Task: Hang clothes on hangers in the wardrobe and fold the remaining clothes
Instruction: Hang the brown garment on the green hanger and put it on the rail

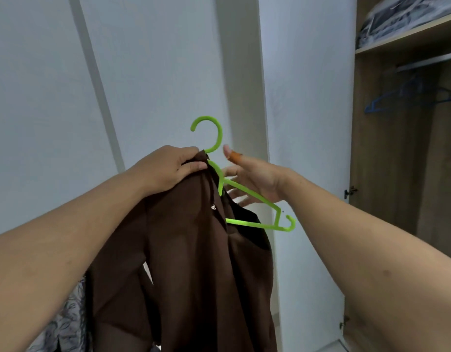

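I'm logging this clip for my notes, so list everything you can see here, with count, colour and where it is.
Hanger: one, bright green, centre, held up, its left side inside the garment, its right arm sticking out bare.
Garment: one, dark brown, hanging from the green hanger down to the bottom edge.
Wardrobe: one, wood brown inside, right, white door open.
Rail: one, grey metal, under the upper shelf.
Empty hangers: at least two, blue and dark, on the rail; blurred.
Bagged items: grey and white, on the top shelf.
Patterned fabric: grey, bottom left.
Left hand: pinches the garment's collar at the hanger's neck.
Right hand: fingers spread, behind the hanger's bare arm; orange wrap on the thumb.
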